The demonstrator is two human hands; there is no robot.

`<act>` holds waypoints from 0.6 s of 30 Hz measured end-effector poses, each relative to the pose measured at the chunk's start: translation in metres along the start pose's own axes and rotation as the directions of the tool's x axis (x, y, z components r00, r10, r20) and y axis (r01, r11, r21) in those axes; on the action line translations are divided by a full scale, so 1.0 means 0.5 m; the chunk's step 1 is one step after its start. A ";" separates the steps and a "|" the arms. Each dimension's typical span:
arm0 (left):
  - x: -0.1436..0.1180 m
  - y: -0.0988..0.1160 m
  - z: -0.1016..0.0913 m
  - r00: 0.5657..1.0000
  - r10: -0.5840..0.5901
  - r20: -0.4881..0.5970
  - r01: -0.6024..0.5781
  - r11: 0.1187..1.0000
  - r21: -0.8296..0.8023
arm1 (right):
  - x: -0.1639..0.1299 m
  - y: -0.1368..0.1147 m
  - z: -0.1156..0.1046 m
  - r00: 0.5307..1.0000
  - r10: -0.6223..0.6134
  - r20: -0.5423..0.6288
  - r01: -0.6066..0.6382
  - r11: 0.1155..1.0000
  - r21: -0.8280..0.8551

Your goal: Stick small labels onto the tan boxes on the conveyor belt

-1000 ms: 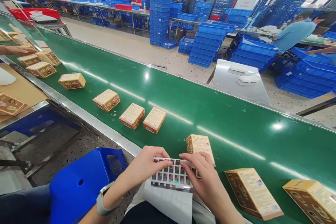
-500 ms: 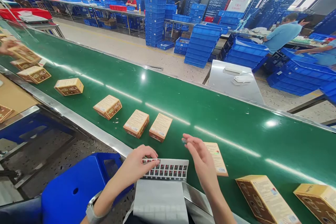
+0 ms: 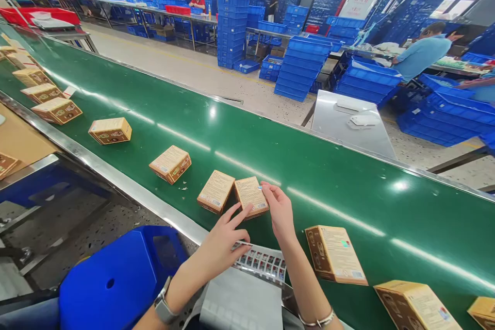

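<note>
My right hand [image 3: 279, 211] pinches a small shiny sticker [image 3: 260, 187] at the upper right corner of a tan-and-brown printed box [image 3: 249, 192]. My left hand [image 3: 226, 240] reaches two outstretched fingers onto the lower part of this box. Its thumb and curled fingers grip the left end of a white sticker sheet [image 3: 266, 263] with rows of small dark and red stickers. Grey-white backing paper [image 3: 242, 301] hangs below the sheet. A similar box [image 3: 215, 191] stands just left. On the right, another box [image 3: 335, 252] bears a shiny sticker on its top.
The green conveyor belt [image 3: 309, 165] carries more boxes on both sides, including a box [image 3: 170, 163] to the left and a box [image 3: 419, 301] to the right. A metal rail [image 3: 154, 206] borders the near side. A blue stool [image 3: 110, 273] stands at lower left.
My right hand has moved left and brought its sticker onto a box. My left hand has moved up and right, fingers now on that box, tilting the sheet. The boxes have shifted right.
</note>
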State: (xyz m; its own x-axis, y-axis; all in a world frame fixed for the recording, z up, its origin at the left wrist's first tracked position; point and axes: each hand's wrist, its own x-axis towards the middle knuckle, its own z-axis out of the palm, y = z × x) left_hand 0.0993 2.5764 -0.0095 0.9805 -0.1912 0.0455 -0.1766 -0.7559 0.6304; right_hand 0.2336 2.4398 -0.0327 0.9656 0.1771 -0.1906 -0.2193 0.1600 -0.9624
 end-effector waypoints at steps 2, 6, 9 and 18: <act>0.003 0.008 0.002 1.000 0.003 0.017 -0.003 1.000 -0.015 | -0.003 0.006 0.000 0.999 -0.022 -0.048 0.021 0.999 -0.024; 0.009 0.020 0.005 0.999 0.032 0.034 -0.031 0.999 -0.039 | -0.008 0.014 -0.006 0.994 -0.062 -0.092 0.053 0.994 -0.097; 0.014 0.028 0.013 0.998 0.059 0.036 -0.057 0.997 -0.048 | -0.017 0.013 -0.016 0.989 -0.104 -0.104 0.083 0.980 -0.182; 0.023 0.041 0.039 0.991 0.128 0.028 -0.126 0.990 -0.058 | 0.006 -0.023 -0.063 0.964 -0.216 -0.156 0.115 0.867 -0.485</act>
State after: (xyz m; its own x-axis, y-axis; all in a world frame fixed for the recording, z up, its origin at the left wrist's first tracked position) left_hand 0.1054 2.5465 -0.0111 0.9470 -0.3039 0.1038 -0.2936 -0.6882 0.6635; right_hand 0.2435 2.4080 -0.0281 0.9999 -0.0157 -0.0065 -0.0111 -0.3123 -0.9499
